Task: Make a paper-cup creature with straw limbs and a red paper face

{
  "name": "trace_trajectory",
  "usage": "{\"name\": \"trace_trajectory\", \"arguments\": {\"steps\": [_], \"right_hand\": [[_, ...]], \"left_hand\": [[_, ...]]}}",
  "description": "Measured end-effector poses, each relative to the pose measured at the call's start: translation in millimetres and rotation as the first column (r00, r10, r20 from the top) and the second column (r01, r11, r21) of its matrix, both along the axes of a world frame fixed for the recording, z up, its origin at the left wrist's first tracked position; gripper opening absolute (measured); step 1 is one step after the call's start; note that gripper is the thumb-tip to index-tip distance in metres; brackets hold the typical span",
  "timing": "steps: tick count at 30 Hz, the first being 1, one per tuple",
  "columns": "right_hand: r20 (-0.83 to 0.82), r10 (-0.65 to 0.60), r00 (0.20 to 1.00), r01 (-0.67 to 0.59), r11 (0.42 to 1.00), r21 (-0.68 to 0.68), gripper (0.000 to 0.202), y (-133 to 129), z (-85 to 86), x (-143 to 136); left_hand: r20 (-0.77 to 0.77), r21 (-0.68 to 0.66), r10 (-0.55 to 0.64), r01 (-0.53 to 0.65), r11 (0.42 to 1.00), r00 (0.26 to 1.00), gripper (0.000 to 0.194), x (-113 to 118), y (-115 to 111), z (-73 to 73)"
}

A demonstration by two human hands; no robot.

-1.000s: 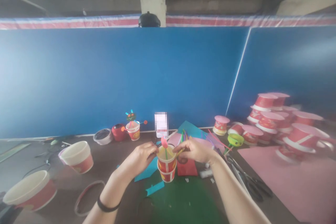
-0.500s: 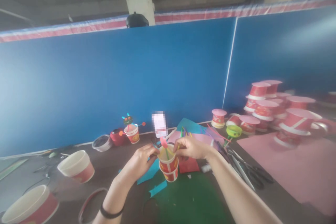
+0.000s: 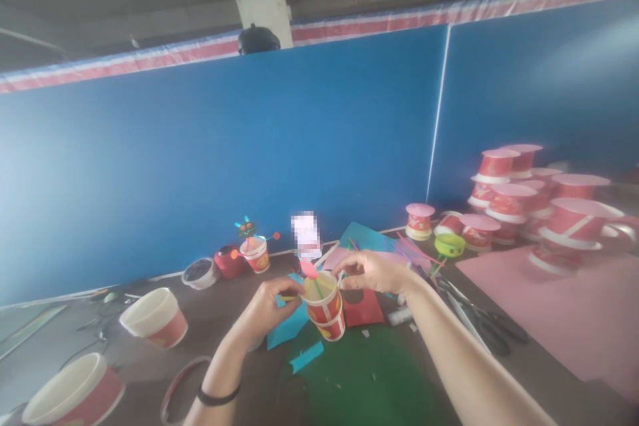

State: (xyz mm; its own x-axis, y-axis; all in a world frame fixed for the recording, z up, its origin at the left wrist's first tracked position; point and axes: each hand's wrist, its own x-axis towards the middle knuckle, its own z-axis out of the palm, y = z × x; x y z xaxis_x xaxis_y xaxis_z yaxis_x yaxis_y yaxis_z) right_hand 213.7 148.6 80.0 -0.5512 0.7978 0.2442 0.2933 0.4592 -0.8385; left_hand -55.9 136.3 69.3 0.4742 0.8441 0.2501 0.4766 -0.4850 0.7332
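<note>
In front of me stand two red-and-white paper cups (image 3: pixel 324 311), one stacked on the other, upright but slightly tilted. A green stick (image 3: pixel 318 288) with a pink paper piece (image 3: pixel 309 269) on its end sticks up from the upper cup. My left hand (image 3: pixel 272 303) is closed at the cup's left side, pinching a thin yellow stick (image 3: pixel 286 298) by its end. At the right side, my right hand (image 3: pixel 372 274) is held with thumb and forefinger apart, fingertips close to the rim; whether they touch it I cannot tell.
A green mat (image 3: pixel 364 373) lies under the cups. Scissors (image 3: pixel 492 329) and a red paper sheet (image 3: pixel 363 311) lie to the right. Cups with pink discs (image 3: pixel 512 203) are piled at the back right. White-rimmed tubs (image 3: pixel 157 319) and a decorated cup (image 3: pixel 255 256) stand left.
My right fingers have parted and moved slightly off the cup's rim. A yellow stick end now shows in my left hand, where before yellow showed at my right fingers. The view shifted slightly.
</note>
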Motion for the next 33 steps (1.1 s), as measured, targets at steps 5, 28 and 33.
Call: {"name": "trace_trajectory", "arguments": {"steps": [5,28,33], "right_hand": [[-0.010,-0.216,0.976,0.214,0.954,0.212,0.032,-6,9.0,-10],[0.042,-0.309,0.950,0.301,0.945,0.127,0.017,-9,3.1,-42],[-0.027,-0.289,0.957,0.290,0.949,0.122,0.017,-9,5.0,-42]], "left_hand": [[-0.040,0.036,0.035,-0.034,0.999,0.999,0.020,2,-1,0.1],[-0.094,0.134,-0.118,0.131,0.982,0.988,0.028,15,-2,1.5],[0.007,0.085,-0.115,0.114,0.990,0.993,0.050,16,-1,-9.0]]}}
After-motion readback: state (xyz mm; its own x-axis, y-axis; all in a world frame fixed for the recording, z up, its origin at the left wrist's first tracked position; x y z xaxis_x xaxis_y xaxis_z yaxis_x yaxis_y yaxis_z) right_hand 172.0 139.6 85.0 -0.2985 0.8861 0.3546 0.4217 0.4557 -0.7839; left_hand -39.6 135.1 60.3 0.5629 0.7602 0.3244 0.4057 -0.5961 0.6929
